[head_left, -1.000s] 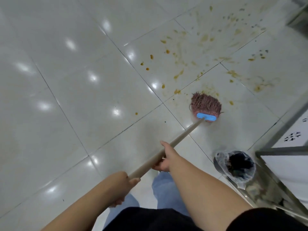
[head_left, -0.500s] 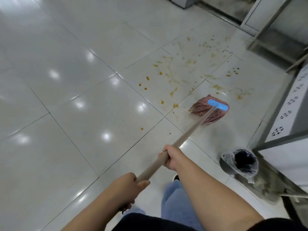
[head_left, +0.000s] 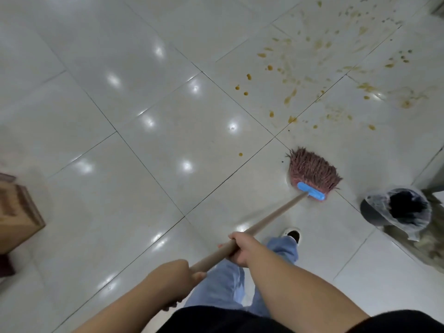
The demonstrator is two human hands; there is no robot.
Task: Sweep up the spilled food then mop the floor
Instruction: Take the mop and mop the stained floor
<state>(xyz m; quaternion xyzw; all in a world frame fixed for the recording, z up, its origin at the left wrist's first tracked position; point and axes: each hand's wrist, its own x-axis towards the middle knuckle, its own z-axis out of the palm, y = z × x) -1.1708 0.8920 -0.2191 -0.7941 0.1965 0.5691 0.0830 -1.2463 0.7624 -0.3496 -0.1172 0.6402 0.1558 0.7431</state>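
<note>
Mop (head_left: 312, 175) rests on glossy white tiled floor (head_left: 144, 140) near stains (head_left: 312, 75).

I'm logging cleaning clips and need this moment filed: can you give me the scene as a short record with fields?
activity: mopping a tiled floor
tool: mop, wooden handle, blue clamp, pink string head on the floor
left hand: grips the handle's near end
right hand: grips the handle further down
mess: brown food stains beyond the mop head
nearby: lined bin at right, cardboard box at left
</note>
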